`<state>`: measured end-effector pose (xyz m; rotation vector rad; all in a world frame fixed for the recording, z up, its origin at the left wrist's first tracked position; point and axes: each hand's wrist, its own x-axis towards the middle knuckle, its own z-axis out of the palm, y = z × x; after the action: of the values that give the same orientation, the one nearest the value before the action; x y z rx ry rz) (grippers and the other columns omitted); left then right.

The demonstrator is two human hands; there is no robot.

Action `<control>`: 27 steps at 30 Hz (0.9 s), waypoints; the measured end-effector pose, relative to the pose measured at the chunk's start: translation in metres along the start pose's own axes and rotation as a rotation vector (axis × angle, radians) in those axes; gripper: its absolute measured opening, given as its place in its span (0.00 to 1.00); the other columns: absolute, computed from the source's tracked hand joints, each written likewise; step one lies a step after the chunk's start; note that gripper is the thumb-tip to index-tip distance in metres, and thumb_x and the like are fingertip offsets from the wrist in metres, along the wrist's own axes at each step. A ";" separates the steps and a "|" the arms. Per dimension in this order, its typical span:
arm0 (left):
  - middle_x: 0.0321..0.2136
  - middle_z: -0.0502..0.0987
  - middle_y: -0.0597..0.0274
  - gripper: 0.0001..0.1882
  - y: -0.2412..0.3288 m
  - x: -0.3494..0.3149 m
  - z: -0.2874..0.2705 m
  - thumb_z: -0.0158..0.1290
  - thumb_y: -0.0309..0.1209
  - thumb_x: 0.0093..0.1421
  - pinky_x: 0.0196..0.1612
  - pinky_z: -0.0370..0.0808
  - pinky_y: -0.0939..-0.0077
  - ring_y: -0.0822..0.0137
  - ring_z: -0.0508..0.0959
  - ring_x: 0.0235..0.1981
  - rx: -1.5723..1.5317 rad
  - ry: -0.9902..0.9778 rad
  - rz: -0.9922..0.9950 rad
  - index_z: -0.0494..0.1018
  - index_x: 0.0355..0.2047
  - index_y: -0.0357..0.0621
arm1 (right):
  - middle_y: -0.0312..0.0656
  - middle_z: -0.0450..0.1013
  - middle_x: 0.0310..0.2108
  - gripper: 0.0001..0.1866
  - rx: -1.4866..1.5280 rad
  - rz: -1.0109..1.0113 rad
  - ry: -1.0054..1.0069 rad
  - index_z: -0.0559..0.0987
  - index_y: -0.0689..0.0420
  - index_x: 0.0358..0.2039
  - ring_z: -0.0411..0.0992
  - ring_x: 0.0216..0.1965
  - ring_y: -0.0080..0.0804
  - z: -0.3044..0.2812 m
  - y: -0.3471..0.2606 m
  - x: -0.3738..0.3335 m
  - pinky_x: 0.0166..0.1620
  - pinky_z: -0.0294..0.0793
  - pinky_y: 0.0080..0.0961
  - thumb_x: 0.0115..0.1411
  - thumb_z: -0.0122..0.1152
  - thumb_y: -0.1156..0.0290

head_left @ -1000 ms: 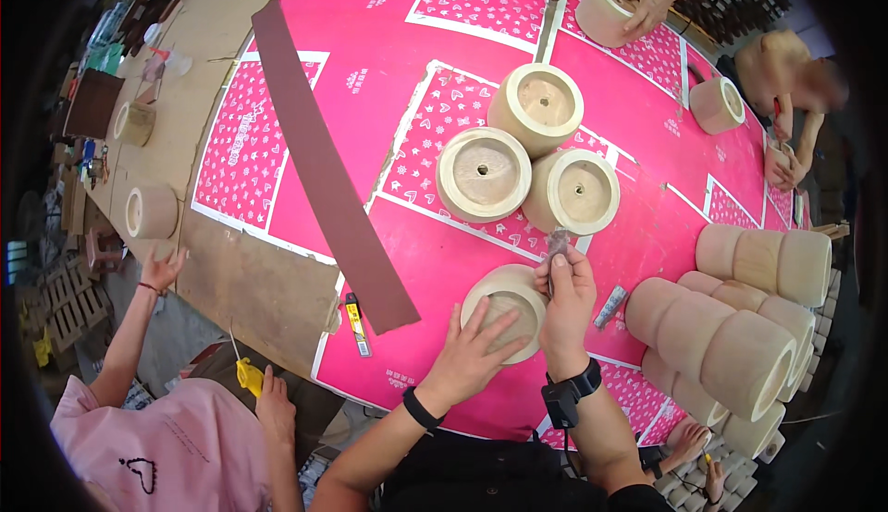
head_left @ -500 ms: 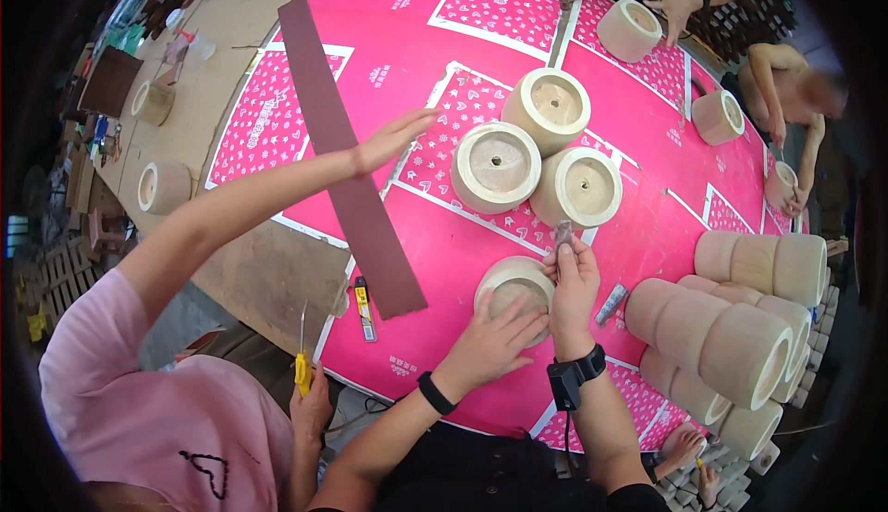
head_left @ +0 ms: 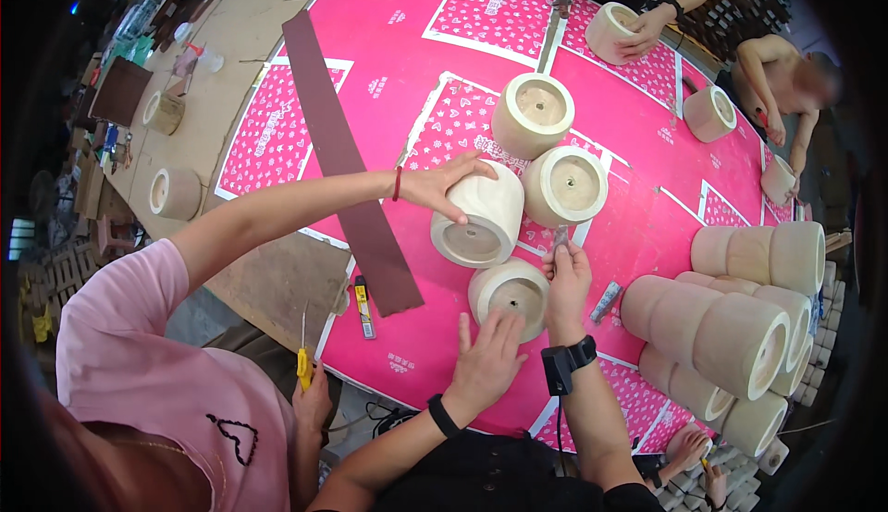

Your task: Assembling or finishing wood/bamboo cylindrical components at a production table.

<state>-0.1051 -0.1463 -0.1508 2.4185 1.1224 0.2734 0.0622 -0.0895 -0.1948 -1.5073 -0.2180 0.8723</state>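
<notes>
A pale wooden cylinder (head_left: 507,301) with a recessed face and a small centre hole lies on the pink table just before me. My left hand (head_left: 488,366) is open, thumb apart, its fingertips over the near part of that cylinder's face. Beside it, my right hand (head_left: 568,283) pinches a small flat grey piece (head_left: 561,236), perhaps a blade, pointing away from me. At my left, a co-worker's hand (head_left: 442,186) grips another wooden cylinder (head_left: 485,207), which is tilted. The co-worker's other hand (head_left: 313,403) holds a yellow utility knife (head_left: 303,366).
Two more cylinders (head_left: 566,185) stand beyond my hands. Stacked cylinders (head_left: 712,322) fill the right edge. A long brown strip (head_left: 347,160) and a yellow-black blade case (head_left: 364,308) lie to the left. Across the table, another worker's hand (head_left: 647,31) holds a cylinder.
The co-worker's hand has reached right, taken a cylinder and tilted it toward us. My left hand has drawn back slightly from the cylinder face. Across the table, another hand has grasped a cylinder.
</notes>
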 end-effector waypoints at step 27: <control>0.60 0.63 0.49 0.37 0.020 -0.014 0.003 0.60 0.38 0.55 0.64 0.55 0.41 0.52 0.61 0.64 0.114 -0.001 0.191 0.59 0.61 0.37 | 0.32 0.69 0.20 0.10 -0.180 0.256 -0.068 0.76 0.59 0.32 0.64 0.19 0.18 -0.204 0.104 -0.147 0.22 0.61 0.18 0.67 0.49 0.69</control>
<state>-0.0997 -0.1693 -0.1437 2.6314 0.9296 0.2753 0.0510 -0.3539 -0.2559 -1.6995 -0.1584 1.1337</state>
